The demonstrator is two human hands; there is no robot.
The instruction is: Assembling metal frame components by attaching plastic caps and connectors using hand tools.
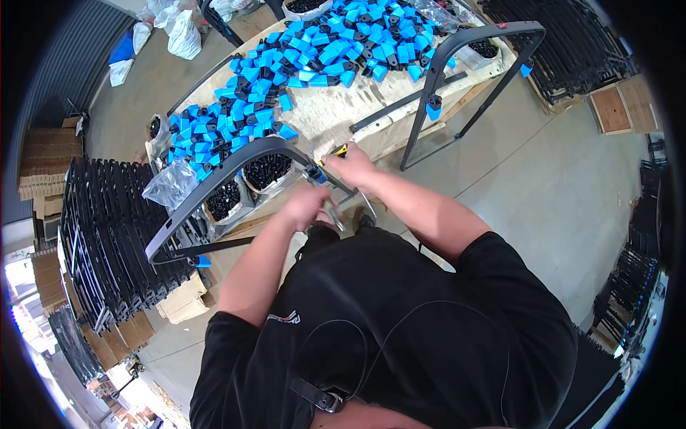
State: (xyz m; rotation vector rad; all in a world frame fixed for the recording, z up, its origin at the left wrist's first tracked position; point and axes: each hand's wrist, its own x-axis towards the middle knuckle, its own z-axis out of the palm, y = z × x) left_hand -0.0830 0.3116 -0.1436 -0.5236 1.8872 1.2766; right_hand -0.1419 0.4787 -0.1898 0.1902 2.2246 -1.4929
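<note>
- Gripping yellow-and-black tool (339,151) in right hand (353,169), fingers curled round handle, near table (321,111) edge.
- Holding left hand (306,205) beside end of curved black frame (264,147), fingers bent; cannot tell on what.

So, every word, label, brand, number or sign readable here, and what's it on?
No text clear enough to quote.
Black shirt: small white-and-red chest mark, too small to read.
Black frame at right: tiny red patch, unreadable.
Yellow-and-black tool in the right hand: no print readable.
Cardboard boxes, left: any print too blurred.
</note>
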